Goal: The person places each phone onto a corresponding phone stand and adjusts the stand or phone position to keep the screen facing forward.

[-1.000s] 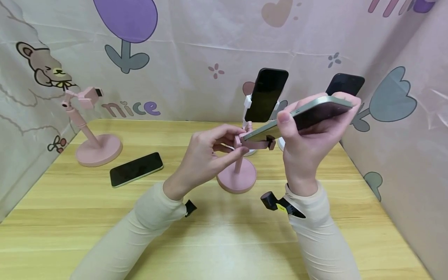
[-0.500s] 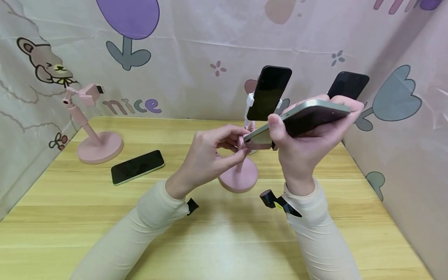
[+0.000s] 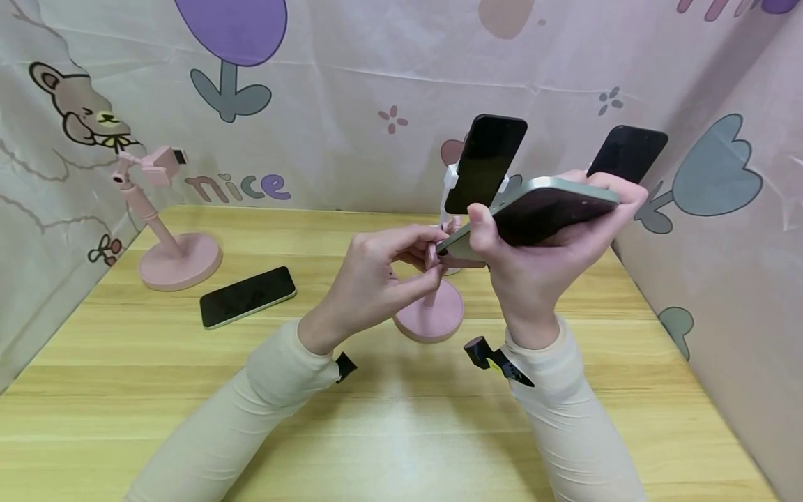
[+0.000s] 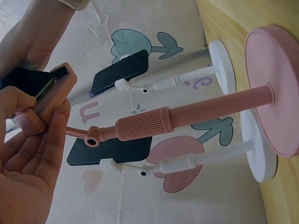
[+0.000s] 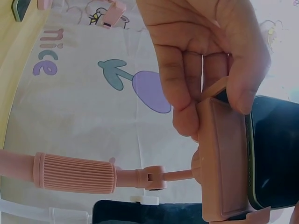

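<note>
My left hand [image 3: 376,275] pinches one end of the clamp [image 5: 224,163] on a pink phone stand, thumb on one side and fingers on the other. The stand's round base [image 3: 429,314] rests on the table. In my right hand [image 3: 533,279] is a phone [image 3: 558,213] with a pale green edge, gripped along its sides and tilted above the stand. One end of this phone reaches the clamp beside my left fingertips. The right wrist view shows the phone's edge [image 5: 251,149] running along the clamp's face. In the head view, the phone and right hand hide much of the clamp.
Another phone [image 3: 247,298] lies screen up on the table at left, before a second pink stand [image 3: 178,263] with no phone in it. Behind my hands, two white stands [image 4: 223,67] hold dark phones [image 3: 486,164]. A patterned cloth [image 3: 339,139] hangs around the table.
My right hand has shifted a little left with the phone, bringing it further over the clamp. My left hand keeps its pinch on the clamp. The head view has tilted slightly.
</note>
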Demonstrator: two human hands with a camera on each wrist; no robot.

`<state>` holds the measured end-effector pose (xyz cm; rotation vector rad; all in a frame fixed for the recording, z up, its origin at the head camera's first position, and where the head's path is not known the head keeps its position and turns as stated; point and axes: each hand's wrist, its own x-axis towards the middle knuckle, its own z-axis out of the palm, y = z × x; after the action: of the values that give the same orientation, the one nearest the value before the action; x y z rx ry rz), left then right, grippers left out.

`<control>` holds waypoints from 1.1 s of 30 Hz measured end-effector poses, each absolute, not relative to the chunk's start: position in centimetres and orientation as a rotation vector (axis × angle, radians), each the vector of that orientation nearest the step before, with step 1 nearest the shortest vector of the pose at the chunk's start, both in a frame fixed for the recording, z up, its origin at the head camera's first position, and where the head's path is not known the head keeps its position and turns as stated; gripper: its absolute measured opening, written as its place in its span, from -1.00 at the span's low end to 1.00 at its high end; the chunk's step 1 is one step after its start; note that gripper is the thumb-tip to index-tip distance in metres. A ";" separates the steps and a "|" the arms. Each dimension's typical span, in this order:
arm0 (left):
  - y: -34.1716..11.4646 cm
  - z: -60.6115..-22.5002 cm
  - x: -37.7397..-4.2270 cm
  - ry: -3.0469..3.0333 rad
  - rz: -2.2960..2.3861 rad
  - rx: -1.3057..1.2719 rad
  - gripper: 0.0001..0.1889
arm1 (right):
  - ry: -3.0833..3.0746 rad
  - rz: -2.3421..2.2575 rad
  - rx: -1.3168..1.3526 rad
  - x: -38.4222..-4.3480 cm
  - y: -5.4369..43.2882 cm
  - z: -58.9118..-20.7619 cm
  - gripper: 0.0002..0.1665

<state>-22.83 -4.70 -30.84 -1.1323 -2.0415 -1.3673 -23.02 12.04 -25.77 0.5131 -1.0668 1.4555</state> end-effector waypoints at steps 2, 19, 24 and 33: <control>-4.7 -30.9 -22.9 -2.039 -1.363 -1.136 -0.76 | -1.077 1.448 0.495 -23.0 12.0 -25.8 -0.05; -5.1 -30.8 -23.0 -2.050 -1.330 -1.154 -0.74 | -1.113 1.483 0.483 -23.0 11.2 -26.0 -0.11; -5.5 -30.5 -23.0 -2.082 -1.353 -1.194 -0.74 | -1.115 1.501 0.526 -23.1 11.3 -26.0 -0.10; -6.2 -30.1 -23.1 -2.132 -1.409 -1.261 -0.68 | -1.222 1.496 0.532 -23.3 11.8 -26.2 -0.13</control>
<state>-23.12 -6.20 -30.09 -1.2606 -2.1320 -1.4087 -23.30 11.76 -26.21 0.5315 -1.2216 1.4959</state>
